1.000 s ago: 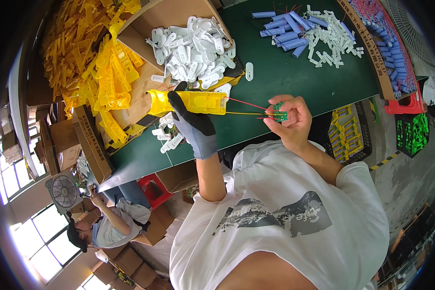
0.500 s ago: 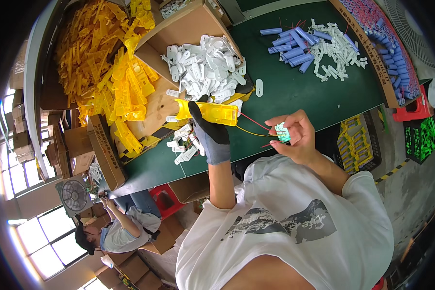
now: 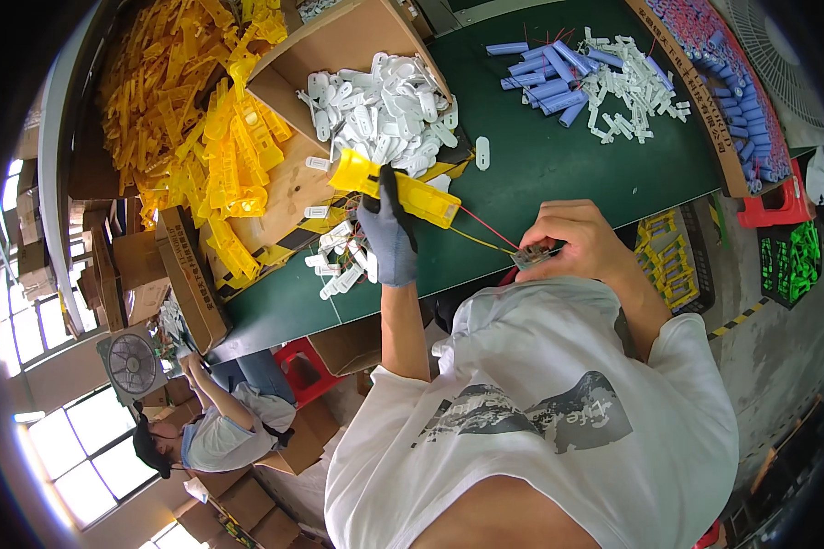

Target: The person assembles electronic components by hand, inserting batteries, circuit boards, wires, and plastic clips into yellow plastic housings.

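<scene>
**Yellow casing and wired board held between two hands over the green bench**

Far out to the left of the hands, a heap of yellow plastic casings [image 3: 188,119] is spilling across the bench end, with cardboard cartons [image 3: 188,284] standing below it. Nearer in, just beyond the left hand, an open cardboard box of white plastic parts [image 3: 380,110] is lying tilted toward the person, likely so the pieces are within easy reach; a few loose white parts [image 3: 339,261] are scattered beside the left wrist.

The left hand [image 3: 389,240], wearing a dark grey glove, is closing around one yellow casing [image 3: 403,188], fingers wrapped over its middle so the long body is lying across the palm and pointing toward the right hand. Thin red and yellow wires [image 3: 485,233] are running from the casing's near end across the gap between the hands. The hands are being kept apart, which is keeping those wires drawn out rather than tangled.

The right hand [image 3: 572,242], bare, is pinching a small circuit board [image 3: 533,254] at the wire ends, close to the person's chest; the fingers are hiding most of it, so it may be a connector instead.

Beyond the right hand, on the green bench top [image 3: 558,174], blue cylindrical cells [image 3: 545,73] and a pile of small white clips [image 3: 632,91] are lying well apart from the hands. A long tray of more blue cells [image 3: 737,91] is lining the bench edge further right.
</scene>
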